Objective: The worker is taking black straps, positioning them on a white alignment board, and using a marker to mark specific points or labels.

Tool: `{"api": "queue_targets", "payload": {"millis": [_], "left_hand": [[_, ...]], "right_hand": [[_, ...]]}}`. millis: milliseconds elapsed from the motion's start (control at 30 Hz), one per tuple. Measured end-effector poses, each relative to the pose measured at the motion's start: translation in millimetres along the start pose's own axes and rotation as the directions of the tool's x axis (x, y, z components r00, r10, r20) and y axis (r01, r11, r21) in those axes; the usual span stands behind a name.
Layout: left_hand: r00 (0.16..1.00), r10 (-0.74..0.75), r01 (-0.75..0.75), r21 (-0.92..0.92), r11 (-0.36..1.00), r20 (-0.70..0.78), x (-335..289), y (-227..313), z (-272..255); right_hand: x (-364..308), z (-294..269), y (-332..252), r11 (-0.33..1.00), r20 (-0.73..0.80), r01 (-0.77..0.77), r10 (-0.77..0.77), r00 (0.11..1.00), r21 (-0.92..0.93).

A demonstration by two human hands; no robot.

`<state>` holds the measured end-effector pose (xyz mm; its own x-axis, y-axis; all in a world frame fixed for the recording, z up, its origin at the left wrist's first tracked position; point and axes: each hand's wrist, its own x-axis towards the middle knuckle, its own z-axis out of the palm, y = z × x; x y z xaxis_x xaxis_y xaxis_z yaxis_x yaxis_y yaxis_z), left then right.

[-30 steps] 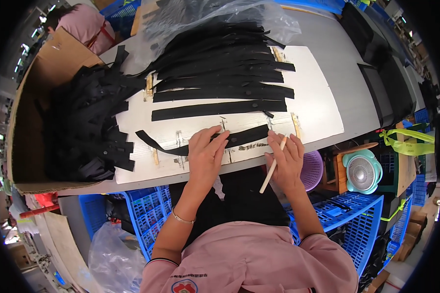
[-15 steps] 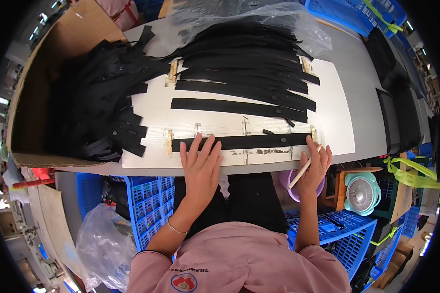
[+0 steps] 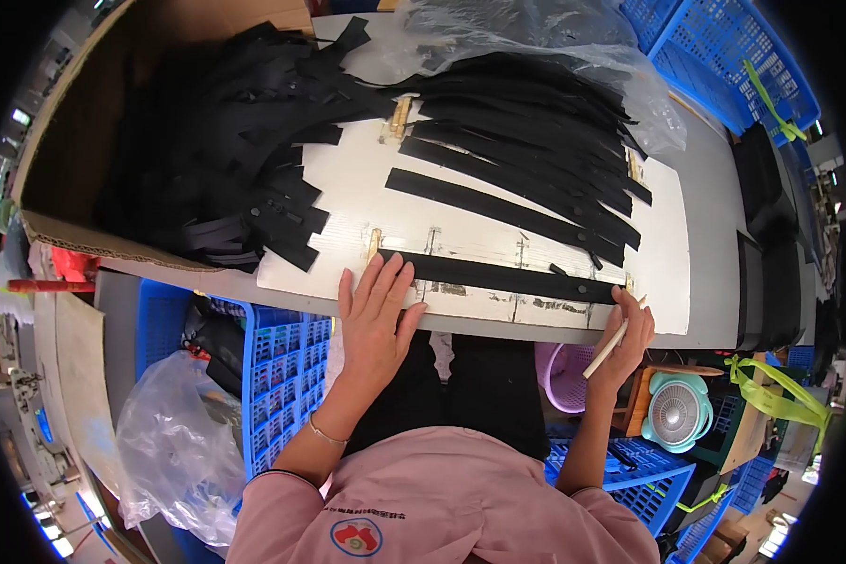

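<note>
Holding one long, flat, black fabric strip [image 3: 498, 274] by its two ends, on a white rectangular board [image 3: 348, 193] with dark ruled lines. Left hand [image 3: 374, 324]: palm down, fingers extended and slightly spread, tips on the strip's left end beside a tan block [image 3: 375, 242]; thumb apart, off the strip. Right hand [image 3: 630, 343]: fingers curled round a slim cream-coloured stick [image 3: 606, 348], fingertips at the strip's right end near a second tan block [image 3: 629, 281]. Cannot tell whether they pinch the fabric or only press it.

Possible faults, judged from the layout:
1. Strip creeps or bows between the hands. Cause: contact at the ends only, middle unsupported by any finger.
2. Right end shifts. Cause: those fingers share their grip with the stick, so pressure there may be weak.
3. Stray mark on fabric or board, should the stick be a marker. Cause: it lies so close to the strip.
4. Small black tab [image 3: 556, 270], at the strip's far edge short of the right hand, gets folded under. Cause: any sideways slide.
5. Strips tangle. Cause: a fanned row of black strips [image 3: 526, 202] just beyond both hands, plus a loose black heap [image 3: 207, 141] left of the left hand, ends jutting onto the board.
</note>
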<state>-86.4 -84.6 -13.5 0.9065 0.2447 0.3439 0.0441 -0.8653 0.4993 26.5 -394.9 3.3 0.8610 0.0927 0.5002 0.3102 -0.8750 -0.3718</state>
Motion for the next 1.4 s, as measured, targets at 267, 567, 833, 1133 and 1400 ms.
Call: {"api": "queue_targets", "payload": {"millis": [267,567,833,1133,1400], "left_hand": [[0.999,0.022,-0.021,0.032,0.999,-0.039,-1,-2,2],[0.997,0.016,-0.015,0.015,1.000,-0.081,-2,-3,6],[0.993,0.005,-0.010,-0.036,0.999,-0.121,-3,-5,7],[0.993,0.015,-0.017,-0.016,1.000,-0.115,-3,-4,8],[0.995,0.015,-0.016,-0.008,1.000,-0.102,-3,-4,8]], "right_hand": [[18,35,-113,0.629,0.411,-0.276,-0.078,0.908,0.727],[17,89,-159,0.566,0.515,-0.387,-0.078,0.854,0.728],[16,91,-162,0.643,0.508,-0.327,-0.113,0.854,0.692],[15,91,-163,0.673,0.437,-0.258,-0.109,0.893,0.694],[16,88,-155,0.604,0.527,-0.318,-0.205,0.825,0.731]]}}
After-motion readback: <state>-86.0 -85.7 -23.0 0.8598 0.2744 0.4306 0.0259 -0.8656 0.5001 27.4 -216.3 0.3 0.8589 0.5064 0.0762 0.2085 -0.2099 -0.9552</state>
